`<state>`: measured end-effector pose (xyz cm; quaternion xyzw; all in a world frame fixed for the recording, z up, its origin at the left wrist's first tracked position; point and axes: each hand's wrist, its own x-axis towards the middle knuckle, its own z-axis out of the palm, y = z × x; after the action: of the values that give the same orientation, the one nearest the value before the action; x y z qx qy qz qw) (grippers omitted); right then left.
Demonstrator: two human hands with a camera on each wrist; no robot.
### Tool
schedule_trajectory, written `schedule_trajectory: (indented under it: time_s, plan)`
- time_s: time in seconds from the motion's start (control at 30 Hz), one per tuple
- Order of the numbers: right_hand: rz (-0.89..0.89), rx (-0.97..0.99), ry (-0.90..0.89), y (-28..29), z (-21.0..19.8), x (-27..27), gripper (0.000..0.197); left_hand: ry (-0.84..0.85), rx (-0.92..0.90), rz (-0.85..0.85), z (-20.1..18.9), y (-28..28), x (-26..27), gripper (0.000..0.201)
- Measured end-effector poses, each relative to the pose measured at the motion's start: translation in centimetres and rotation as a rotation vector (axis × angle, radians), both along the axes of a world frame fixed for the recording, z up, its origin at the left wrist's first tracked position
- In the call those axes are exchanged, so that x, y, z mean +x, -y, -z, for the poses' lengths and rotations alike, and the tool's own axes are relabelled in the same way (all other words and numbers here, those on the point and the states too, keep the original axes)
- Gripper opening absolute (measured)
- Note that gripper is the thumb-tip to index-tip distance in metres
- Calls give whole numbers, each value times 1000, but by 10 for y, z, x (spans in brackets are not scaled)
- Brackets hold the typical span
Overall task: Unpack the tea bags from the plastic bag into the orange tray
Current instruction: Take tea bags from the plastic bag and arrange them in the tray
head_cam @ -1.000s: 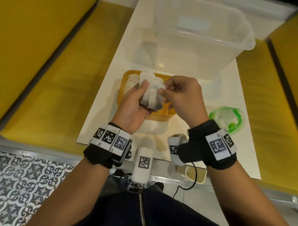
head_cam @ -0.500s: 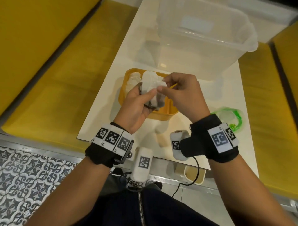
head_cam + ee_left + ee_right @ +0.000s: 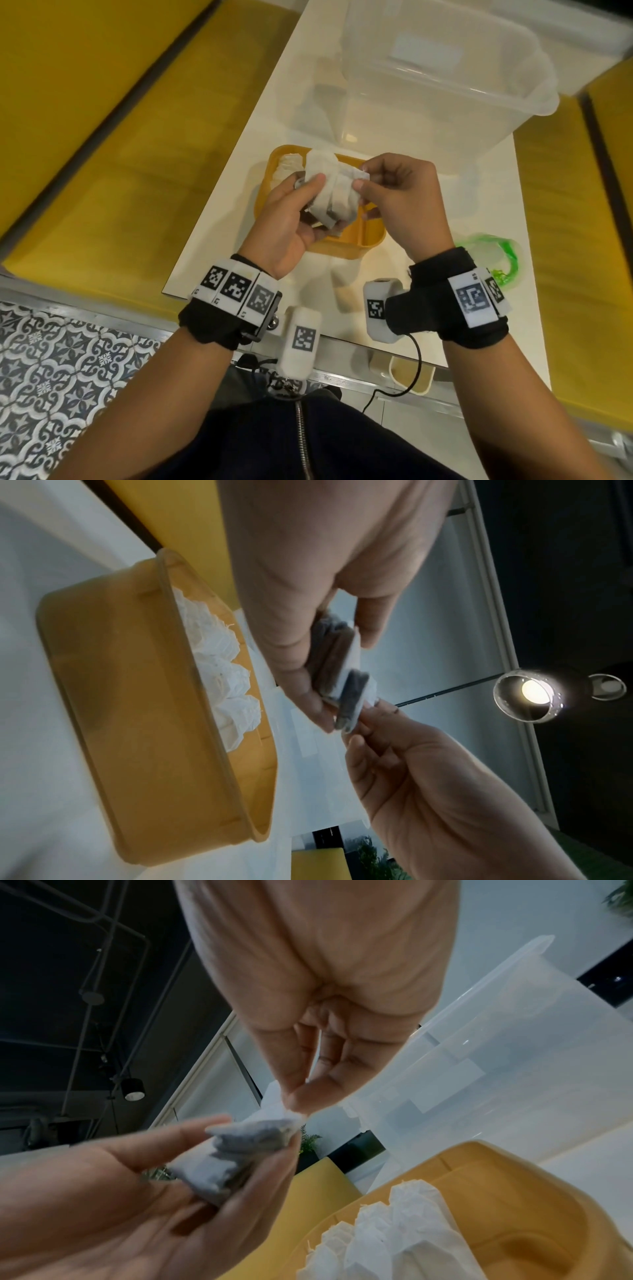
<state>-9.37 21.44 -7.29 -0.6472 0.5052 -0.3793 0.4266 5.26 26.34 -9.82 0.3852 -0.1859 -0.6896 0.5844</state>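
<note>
My left hand (image 3: 301, 202) holds a stack of white tea bags (image 3: 330, 192) above the orange tray (image 3: 371, 236). My right hand (image 3: 383, 185) pinches the edge of the outermost tea bag between thumb and forefinger. In the left wrist view the stack (image 3: 342, 680) sits between my left thumb and fingers, with the right hand (image 3: 369, 723) touching its end. The right wrist view shows the pinch (image 3: 294, 1104) on the bags (image 3: 240, 1145). A row of white tea bags (image 3: 286, 164) lies in the tray's left compartment (image 3: 219, 664). The green-trimmed plastic bag (image 3: 493, 253) lies crumpled on the table to the right.
A large clear plastic tub (image 3: 431, 89) stands on the white table (image 3: 479, 178) just behind the tray. Yellow benches (image 3: 102, 137) flank the table on both sides. The tray's right compartment (image 3: 534, 1240) shows bare orange bottom.
Both hands have shifted a little with the stack over the tray. The right thumb and forefinger now pull one bag's edge out to the right of the stack.
</note>
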Motion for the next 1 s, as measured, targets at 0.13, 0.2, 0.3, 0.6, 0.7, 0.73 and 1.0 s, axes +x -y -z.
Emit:
schedule_trajectory:
  time_s: [0.13,0.2,0.3,0.6,0.7,0.73,1.0]
  plan:
    - [34,-10,6,0,1,1,17,96,-53,67,0,0,1,35]
    - [56,-14,22,-1,-1,-1,17,131,-46,43,1,1,1,36]
    - [75,0,62,-7,-8,-9,12,131,-37,-18,1,2,3,32]
    - [-94,67,105,-32,-24,-13,12,145,-13,-161,1,3,0,42]
    - [-18,19,85,-29,-18,-2,14,180,-11,-176,2,2,-2,46]
    - [24,-6,65,-27,-15,1,13,173,-11,-178,2,1,-3,47]
    - [70,37,66,-17,0,9,20,86,-21,-194,3,-4,-5,43]
